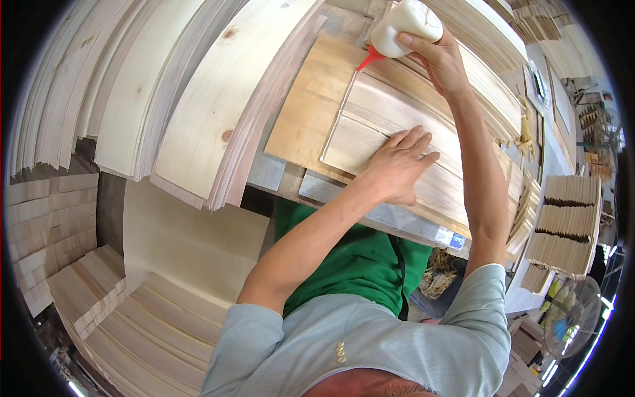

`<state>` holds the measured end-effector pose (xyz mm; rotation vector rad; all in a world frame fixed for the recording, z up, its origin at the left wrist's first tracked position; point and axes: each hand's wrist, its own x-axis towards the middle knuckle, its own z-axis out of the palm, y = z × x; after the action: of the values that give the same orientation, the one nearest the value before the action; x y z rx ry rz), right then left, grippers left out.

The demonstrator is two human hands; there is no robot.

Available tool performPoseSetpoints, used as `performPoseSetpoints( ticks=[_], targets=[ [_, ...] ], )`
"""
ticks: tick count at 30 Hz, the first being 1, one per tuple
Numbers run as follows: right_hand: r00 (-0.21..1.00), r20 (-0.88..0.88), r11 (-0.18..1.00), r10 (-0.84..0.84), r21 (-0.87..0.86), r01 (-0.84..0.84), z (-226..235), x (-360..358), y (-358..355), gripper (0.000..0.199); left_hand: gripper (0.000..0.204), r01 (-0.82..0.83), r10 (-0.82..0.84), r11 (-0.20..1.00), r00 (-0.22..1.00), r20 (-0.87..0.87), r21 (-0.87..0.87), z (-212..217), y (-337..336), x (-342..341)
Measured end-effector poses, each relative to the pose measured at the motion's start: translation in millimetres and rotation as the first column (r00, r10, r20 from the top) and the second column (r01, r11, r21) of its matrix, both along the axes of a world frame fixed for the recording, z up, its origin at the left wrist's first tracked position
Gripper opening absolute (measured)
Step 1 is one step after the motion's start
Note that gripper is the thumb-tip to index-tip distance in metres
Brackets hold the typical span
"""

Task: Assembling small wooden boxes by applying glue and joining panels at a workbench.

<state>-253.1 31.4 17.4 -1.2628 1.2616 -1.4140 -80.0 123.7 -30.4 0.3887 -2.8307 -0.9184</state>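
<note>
Pressing our left hand [397, 169] flat, fingers together, on the pale wood strip [390, 126], we clamp our right hand [440, 59] around the tilted glue bottle [403, 26]; its red nozzle meets the strip's far end, along its long axis.

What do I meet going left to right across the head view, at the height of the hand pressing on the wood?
Stacked thin wood sheets → leaning pale plank → brown backing board → left hand on the wood strips → right forearm → wood bundles.

Left hand [397, 169] pressed flat, fingers spread; right hand [440, 59] clenched, arm extended.
</note>
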Motion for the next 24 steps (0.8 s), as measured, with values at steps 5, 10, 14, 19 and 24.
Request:
performPoseSetpoints(
  ticks=[5,10,14,19,24],
  targets=[
    [0.993,0.037,0.993,-0.114,-0.03,0.116,13.5,10.0,15.4,0.046,0.09,0.006,-0.006,1.0,1.0,-0.006,-0.001,0.4,1.4,-0.2],
    [0.932,0.265,0.952,-0.247,-0.116,0.285,44.9,-19.8,93.7,0.041,0.093,0.062,-0.062,0.998,0.998,-0.023,-0.013,1.2,0.6,-10.2],
    [0.859,0.289,0.89,-0.422,-0.05,0.454,82.2,-64.6,176.5,0.042,0.094,0.051,-0.051,0.999,0.999,0.006,-0.02,1.8,-3.1,-4.3],
    [0.712,-0.47,0.759,-0.522,0.125,0.639,110.9,-120.8,263.7,0.049,0.058,-0.043,0.059,0.996,0.977,-0.203,0.081,-8.3,-10.3,-5.5],
    [0.033,-0.856,0.6,0.516,0.388,0.699,64.5,-156.6,272.6,0.036,0.026,-0.149,0.272,0.935,0.883,-0.383,0.321,23.8,32.7,2.3]
  ],
)
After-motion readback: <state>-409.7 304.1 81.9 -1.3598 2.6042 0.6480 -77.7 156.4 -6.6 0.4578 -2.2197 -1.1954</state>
